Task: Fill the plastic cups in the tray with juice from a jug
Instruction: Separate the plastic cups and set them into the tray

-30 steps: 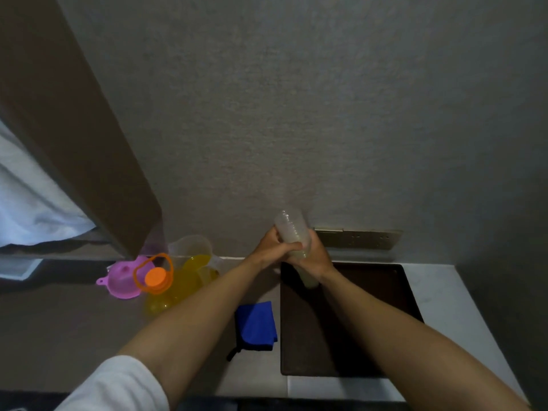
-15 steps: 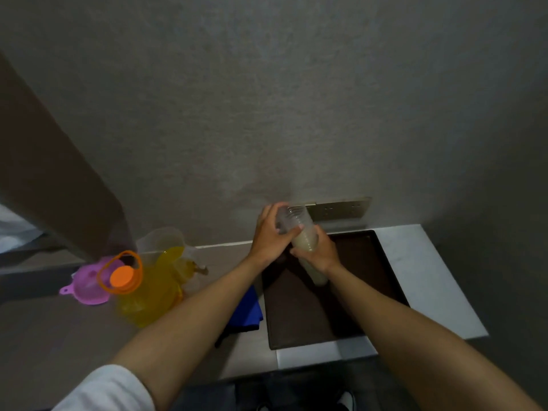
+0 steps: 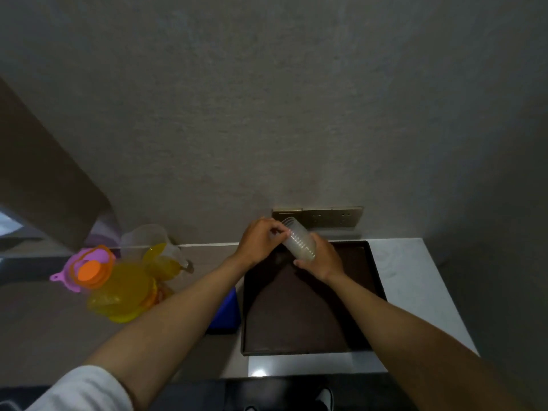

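A stack of clear plastic cups (image 3: 299,242) is held tilted above the far end of the dark brown tray (image 3: 299,327). My right hand (image 3: 321,258) grips the lower part of the stack. My left hand (image 3: 261,240) pinches the rim of the top cup with its fingertips. The tray lies bare on the counter. A jug of yellow juice (image 3: 124,292) with an orange cap (image 3: 89,269) stands to the left of my left forearm.
A pink funnel (image 3: 66,269) and a clear measuring jug (image 3: 148,237) sit behind the juice jug. A blue cloth (image 3: 226,314) lies left of the tray. Wall sockets (image 3: 332,216) are behind the tray. A white counter (image 3: 415,280) extends right.
The camera view has tilted down and shifted, so the counter sits lower. The cup stack stays in both hands, and my left fingers have moved onto the top cup's rim.
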`<act>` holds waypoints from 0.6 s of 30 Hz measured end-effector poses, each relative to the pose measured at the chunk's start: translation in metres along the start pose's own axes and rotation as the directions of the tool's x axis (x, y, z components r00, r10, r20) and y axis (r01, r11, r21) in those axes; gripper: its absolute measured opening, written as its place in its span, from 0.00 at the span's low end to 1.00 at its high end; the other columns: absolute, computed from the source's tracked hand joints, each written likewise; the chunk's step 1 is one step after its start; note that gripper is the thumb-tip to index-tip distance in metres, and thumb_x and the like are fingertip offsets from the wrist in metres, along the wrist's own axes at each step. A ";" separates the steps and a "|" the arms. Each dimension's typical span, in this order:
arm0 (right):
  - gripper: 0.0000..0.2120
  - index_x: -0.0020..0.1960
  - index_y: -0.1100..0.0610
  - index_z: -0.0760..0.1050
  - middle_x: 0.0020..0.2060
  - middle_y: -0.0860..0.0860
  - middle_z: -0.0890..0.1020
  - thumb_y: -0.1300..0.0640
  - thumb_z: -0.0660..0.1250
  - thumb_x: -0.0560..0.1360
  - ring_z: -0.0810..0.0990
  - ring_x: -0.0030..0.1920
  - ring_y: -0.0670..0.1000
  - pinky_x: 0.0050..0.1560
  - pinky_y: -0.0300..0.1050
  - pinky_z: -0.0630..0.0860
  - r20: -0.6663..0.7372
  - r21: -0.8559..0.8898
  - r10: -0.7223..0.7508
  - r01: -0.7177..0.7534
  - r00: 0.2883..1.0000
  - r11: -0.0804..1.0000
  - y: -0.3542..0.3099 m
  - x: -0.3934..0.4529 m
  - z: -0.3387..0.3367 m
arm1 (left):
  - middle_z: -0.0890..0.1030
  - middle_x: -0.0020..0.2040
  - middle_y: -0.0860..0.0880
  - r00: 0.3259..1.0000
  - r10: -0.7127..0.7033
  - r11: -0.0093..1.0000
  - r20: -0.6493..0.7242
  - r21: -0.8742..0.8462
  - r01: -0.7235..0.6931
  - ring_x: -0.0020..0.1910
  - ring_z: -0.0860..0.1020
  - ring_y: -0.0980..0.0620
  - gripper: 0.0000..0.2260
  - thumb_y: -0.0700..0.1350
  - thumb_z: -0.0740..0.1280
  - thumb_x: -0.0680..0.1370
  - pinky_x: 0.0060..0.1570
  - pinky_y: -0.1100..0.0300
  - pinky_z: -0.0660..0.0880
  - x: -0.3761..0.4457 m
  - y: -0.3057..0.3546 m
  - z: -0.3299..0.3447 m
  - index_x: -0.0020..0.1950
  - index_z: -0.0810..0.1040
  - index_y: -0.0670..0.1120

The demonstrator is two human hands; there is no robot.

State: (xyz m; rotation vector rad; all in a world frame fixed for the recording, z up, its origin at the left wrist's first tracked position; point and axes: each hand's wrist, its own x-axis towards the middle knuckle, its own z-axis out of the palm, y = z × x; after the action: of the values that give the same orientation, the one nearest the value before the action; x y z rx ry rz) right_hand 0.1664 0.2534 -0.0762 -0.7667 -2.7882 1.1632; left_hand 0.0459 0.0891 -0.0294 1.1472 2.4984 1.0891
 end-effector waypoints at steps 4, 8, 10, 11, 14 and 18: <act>0.36 0.67 0.47 0.69 0.59 0.48 0.78 0.46 0.82 0.64 0.78 0.57 0.51 0.54 0.53 0.79 0.038 -0.004 -0.032 0.032 0.999 0.999 0.013 0.010 -0.007 | 0.85 0.45 0.53 0.993 -0.119 0.982 -0.026 -0.150 0.113 0.45 0.81 0.58 0.04 0.44 0.74 0.77 0.47 0.65 0.76 0.005 0.006 0.012 0.50 0.86 0.47; 0.35 0.65 0.47 0.69 0.59 0.48 0.78 0.46 0.82 0.64 0.78 0.57 0.52 0.54 0.55 0.79 0.090 -0.024 -0.061 0.063 0.994 0.998 0.028 0.014 -0.007 | 0.85 0.44 0.52 0.977 -0.206 0.944 -0.056 -0.275 0.183 0.44 0.82 0.56 0.03 0.43 0.76 0.75 0.46 0.65 0.78 -0.001 0.009 0.022 0.48 0.85 0.47; 0.35 0.64 0.47 0.69 0.59 0.48 0.77 0.45 0.82 0.64 0.78 0.57 0.52 0.54 0.55 0.79 0.108 -0.040 -0.065 0.069 0.992 0.997 0.032 0.012 -0.004 | 0.85 0.46 0.52 0.975 -0.219 0.936 -0.021 -0.287 0.204 0.46 0.83 0.55 0.04 0.42 0.75 0.75 0.50 0.62 0.80 -0.006 0.008 0.024 0.49 0.84 0.46; 0.35 0.65 0.47 0.69 0.59 0.48 0.77 0.45 0.82 0.63 0.78 0.58 0.52 0.54 0.55 0.79 0.119 -0.042 -0.061 0.067 0.991 0.997 0.032 0.012 -0.003 | 0.85 0.46 0.52 0.974 -0.227 0.932 -0.017 -0.295 0.212 0.47 0.83 0.54 0.04 0.41 0.75 0.75 0.51 0.61 0.80 -0.007 0.007 0.024 0.49 0.85 0.45; 0.37 0.66 0.47 0.69 0.61 0.49 0.77 0.44 0.82 0.63 0.77 0.59 0.52 0.56 0.55 0.79 0.142 -0.039 -0.044 0.051 0.989 0.998 0.033 0.012 0.002 | 0.86 0.45 0.51 0.957 -0.282 0.901 -0.069 -0.363 0.239 0.46 0.83 0.56 0.03 0.40 0.75 0.76 0.50 0.65 0.79 -0.005 0.006 0.017 0.49 0.85 0.44; 0.40 0.69 0.44 0.67 0.62 0.49 0.76 0.43 0.82 0.62 0.77 0.60 0.53 0.57 0.56 0.79 0.147 -0.050 -0.015 0.023 0.989 0.999 0.033 0.013 0.004 | 0.85 0.46 0.52 0.915 -0.340 0.905 -0.216 -0.339 0.256 0.46 0.81 0.60 0.03 0.43 0.73 0.78 0.47 0.70 0.75 -0.001 -0.011 0.004 0.49 0.85 0.45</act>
State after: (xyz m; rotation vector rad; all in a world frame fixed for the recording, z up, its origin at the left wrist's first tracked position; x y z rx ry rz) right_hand 0.1684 0.2765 -0.1039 -0.6826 -2.9479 1.1965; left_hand 0.0425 0.0859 -0.0400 0.5328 2.4644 1.5525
